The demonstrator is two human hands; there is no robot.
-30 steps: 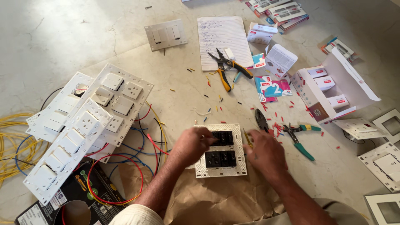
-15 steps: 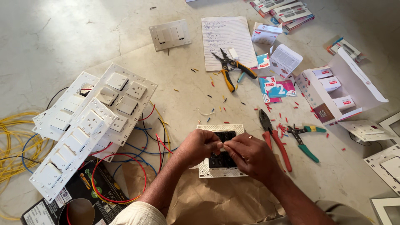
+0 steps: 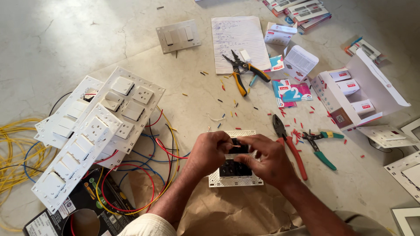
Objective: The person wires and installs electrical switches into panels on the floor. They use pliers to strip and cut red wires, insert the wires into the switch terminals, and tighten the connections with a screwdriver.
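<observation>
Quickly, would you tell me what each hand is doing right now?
Left hand: fingers curled on the white switch plate.
Right hand: pinching a small white part; the part is unclear.

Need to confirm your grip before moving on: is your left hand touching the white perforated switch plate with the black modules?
Touching. The head view shows the left hand with its fingers pressed on the white perforated switch plate, no gap visible.

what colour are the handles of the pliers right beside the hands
Red, clearest in the head view: pliers beside the right hand.
</observation>
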